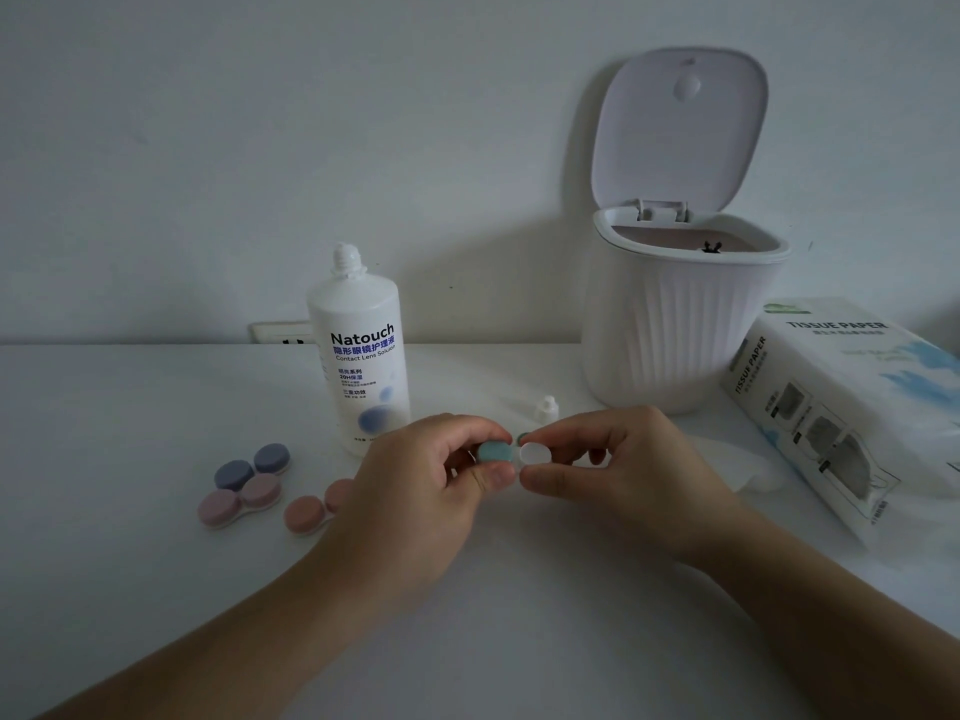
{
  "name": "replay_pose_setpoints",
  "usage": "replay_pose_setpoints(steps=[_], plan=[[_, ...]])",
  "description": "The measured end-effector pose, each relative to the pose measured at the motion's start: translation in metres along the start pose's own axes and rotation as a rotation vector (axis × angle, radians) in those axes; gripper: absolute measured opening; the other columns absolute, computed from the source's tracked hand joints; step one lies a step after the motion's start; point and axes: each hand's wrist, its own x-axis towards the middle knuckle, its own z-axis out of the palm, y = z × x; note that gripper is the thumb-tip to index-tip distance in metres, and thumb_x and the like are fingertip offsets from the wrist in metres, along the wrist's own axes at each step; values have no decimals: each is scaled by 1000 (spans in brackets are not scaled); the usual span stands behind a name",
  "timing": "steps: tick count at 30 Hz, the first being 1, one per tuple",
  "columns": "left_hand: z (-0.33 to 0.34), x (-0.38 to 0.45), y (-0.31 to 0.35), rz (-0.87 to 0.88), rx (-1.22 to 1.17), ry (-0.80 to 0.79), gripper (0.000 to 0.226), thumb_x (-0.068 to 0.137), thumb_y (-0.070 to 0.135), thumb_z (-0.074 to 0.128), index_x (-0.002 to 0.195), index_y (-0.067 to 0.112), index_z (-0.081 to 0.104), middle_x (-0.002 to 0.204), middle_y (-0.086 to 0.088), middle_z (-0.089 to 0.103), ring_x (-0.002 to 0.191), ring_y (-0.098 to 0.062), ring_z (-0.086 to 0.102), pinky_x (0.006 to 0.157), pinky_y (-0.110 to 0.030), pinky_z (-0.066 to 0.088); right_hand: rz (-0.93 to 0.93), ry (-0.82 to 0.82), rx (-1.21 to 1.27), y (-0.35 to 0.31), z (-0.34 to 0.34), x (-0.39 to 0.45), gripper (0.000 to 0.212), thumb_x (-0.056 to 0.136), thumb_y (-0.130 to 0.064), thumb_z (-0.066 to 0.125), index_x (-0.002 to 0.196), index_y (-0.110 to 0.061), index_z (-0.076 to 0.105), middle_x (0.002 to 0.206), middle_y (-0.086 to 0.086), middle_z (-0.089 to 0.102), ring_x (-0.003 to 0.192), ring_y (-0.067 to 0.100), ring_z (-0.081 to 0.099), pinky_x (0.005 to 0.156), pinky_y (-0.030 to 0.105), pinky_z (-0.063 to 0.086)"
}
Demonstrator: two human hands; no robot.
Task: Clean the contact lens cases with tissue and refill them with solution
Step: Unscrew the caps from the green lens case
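I see my left hand (436, 475) pinching the teal-capped end of a lens case (511, 452), thumb and fingers curled round it. My right hand (618, 462) pinches the other end, whose white well is uncapped. The case lies crosswise above the table (156, 589), long axis running 9 to 3 o'clock. The bottle (358, 356) stands uncapped at 11 o'clock, three cases (249, 483) at 9, tissue (748, 467) at 3.

Teal lens case (494, 452), ribbed white bin (675, 324)
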Motion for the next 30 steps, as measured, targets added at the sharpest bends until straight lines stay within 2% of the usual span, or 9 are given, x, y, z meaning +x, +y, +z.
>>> replay_pose_setpoints(steps=[3,6,8,10,15,20,25,28,30], plan=[[0,-1,1,2,6,8,17,85,23,79,95,36,74,90,24,69,85,-1,66,72,-7,45,-13,8,2,-1,2,-1,16,76,-35,83,82,-48,76,74,-13,72,58,-9,54,59,4,39],[-2,0,0,-29,0,-27,17,84,31,80,89,44,71,87,22,72,84,-2,67,73,-12,48,0,-6,14,-1,0,-2,13,77,-31,83,85,-39,79,71,-14,71,55,-9,53,56,3,38],[-9,3,-1,-63,-38,-123,14,79,47,78,92,44,73,87,17,73,83,-4,68,76,-21,53,7,-42,8,-2,-5,-3,13,77,-32,82,89,-37,80,74,-8,70,53,-7,51,54,4,37],[-17,6,-2,-31,-72,-236,27,72,55,73,96,43,73,89,12,72,81,-9,67,77,-25,53,5,-93,9,-2,-8,-3,15,78,-36,81,91,-41,79,79,-5,71,55,-6,51,54,5,38],[-31,10,-3,50,-82,-356,26,75,44,77,101,37,74,102,12,69,89,-18,64,87,-33,54,-29,-157,1,-2,-12,-3,18,80,-34,82,91,-47,77,79,-13,72,61,-8,54,59,4,38],[-24,8,0,35,-88,-292,21,82,15,82,94,31,75,95,11,69,81,-15,63,83,-34,53,-13,-150,-10,1,-9,-3,15,79,-38,80,92,-46,77,81,-9,72,58,-8,52,58,6,39],[-15,4,3,45,7,-182,24,85,11,78,92,33,72,91,18,66,83,-8,63,79,-21,50,1,-84,-16,6,-5,-3,23,70,-54,76,91,-45,76,80,-5,70,58,-6,49,59,7,39],[-10,-1,5,44,79,-138,23,87,16,77,93,37,70,93,25,64,88,-1,63,78,-14,47,-2,-53,-28,7,-2,-2,19,74,-42,82,92,-46,74,80,-5,68,59,-8,50,60,5,39],[-8,-2,5,58,103,-104,20,86,16,78,95,32,71,90,20,65,89,-2,63,78,-15,48,-14,-45,-40,5,-1,-1,19,77,-35,83,92,-44,74,78,-3,67,58,-8,49,60,5,38]])
